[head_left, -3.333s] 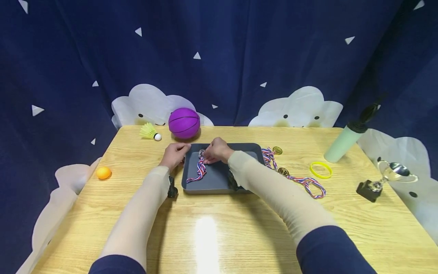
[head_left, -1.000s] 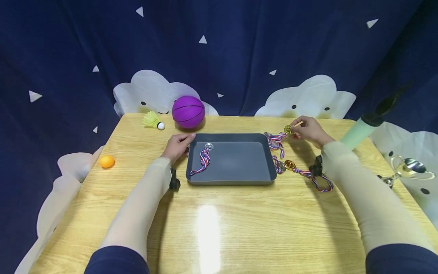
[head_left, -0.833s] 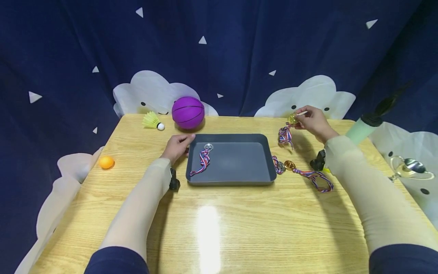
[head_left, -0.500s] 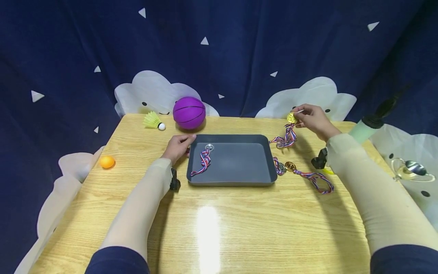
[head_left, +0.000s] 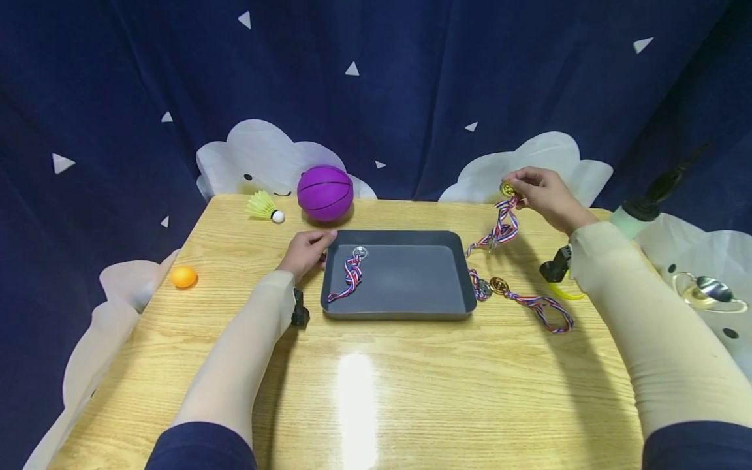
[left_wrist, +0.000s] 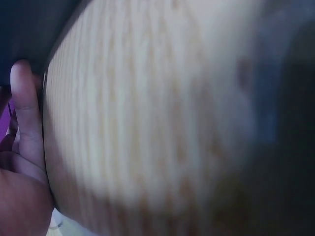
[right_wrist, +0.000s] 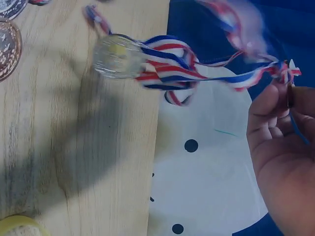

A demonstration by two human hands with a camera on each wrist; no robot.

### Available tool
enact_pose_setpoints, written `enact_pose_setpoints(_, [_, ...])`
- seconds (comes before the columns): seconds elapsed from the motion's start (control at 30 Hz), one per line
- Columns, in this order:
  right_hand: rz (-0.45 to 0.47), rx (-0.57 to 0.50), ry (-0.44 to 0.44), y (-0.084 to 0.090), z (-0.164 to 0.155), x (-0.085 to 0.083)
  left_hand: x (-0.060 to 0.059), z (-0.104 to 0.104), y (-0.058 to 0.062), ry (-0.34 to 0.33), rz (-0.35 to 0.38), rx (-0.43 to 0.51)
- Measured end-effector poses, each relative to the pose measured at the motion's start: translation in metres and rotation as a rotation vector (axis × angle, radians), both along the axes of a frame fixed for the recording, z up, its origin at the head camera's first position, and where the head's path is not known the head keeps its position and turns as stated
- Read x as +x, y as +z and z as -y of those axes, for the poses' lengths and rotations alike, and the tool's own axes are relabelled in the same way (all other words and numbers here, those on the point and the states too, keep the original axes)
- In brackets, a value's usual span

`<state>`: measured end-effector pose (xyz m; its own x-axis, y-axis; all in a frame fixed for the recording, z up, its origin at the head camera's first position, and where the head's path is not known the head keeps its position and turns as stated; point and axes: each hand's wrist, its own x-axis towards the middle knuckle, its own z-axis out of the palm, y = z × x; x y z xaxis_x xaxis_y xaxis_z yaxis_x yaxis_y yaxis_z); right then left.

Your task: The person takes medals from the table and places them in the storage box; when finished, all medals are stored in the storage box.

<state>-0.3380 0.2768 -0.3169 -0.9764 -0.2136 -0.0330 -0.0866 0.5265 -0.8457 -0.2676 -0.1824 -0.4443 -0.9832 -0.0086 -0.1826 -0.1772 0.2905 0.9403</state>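
Note:
My right hand (head_left: 517, 188) is raised over the table's far right side and pinches a gold medal (head_left: 507, 189). Its red, white and blue ribbon (head_left: 499, 228) hangs down toward the table. In the right wrist view the ribbon (right_wrist: 197, 64) trails from my fingers (right_wrist: 275, 113) with a pale disc (right_wrist: 118, 56) at its end. My left hand (head_left: 308, 247) rests against the far left rim of a grey tray (head_left: 411, 287), its fingers (left_wrist: 24, 108) straight. A silver medal with a ribbon (head_left: 351, 271) lies inside the tray.
Two more medals (head_left: 490, 285) with a ribbon (head_left: 543, 310) lie right of the tray, beside a yellow wristband (head_left: 568, 295). A purple ball (head_left: 325, 192) and shuttlecock (head_left: 262, 207) sit at the back left, an orange ball (head_left: 184, 277) at the left edge. A green pump (head_left: 625, 222) and trophy (head_left: 705, 290) stand right.
My right hand left the tray, went to the far right, took the gold medal off the table and lifted it, so the ribbon now hangs. The left hand stayed on the tray.

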Motion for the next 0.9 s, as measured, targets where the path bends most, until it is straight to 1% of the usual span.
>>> enact_pose_setpoints(0.1, [0.004, -0.005, 0.010, 0.000, 0.001, 0.001, 0.000, 0.001, 0.000, 0.003, 0.000, 0.001])
enact_pose_setpoints(0.23, [0.007, 0.013, 0.020, -0.001, 0.004, 0.002, -0.001, 0.000, 0.000, 0.012, 0.003, 0.005])
enact_pose_setpoints(0.3, [-0.006, 0.017, 0.023, 0.000, 0.006, 0.003, -0.001, -0.001, -0.001, 0.015, 0.005, 0.008])
enact_pose_setpoints(0.37, [-0.034, 0.009, 0.019, 0.002, 0.009, 0.003, -0.001, -0.001, -0.002, 0.016, 0.005, 0.012])
enact_pose_setpoints(0.5, [-0.142, 0.001, 0.016, 0.010, 0.015, 0.002, -0.001, -0.001, -0.002, 0.016, 0.007, 0.010])
enact_pose_setpoints(0.6, [-0.194, -0.014, 0.008, 0.014, 0.019, 0.001, -0.001, -0.001, -0.001, 0.017, 0.010, 0.004])
enact_pose_setpoints(0.73, [-0.205, -0.084, -0.015, 0.017, 0.020, 0.002, -0.001, -0.002, -0.001, 0.017, 0.009, -0.002])
enact_pose_setpoints(0.9, [-0.243, -0.239, -0.014, 0.027, 0.024, 0.007, -0.001, -0.001, -0.001, 0.004, 0.004, -0.007])
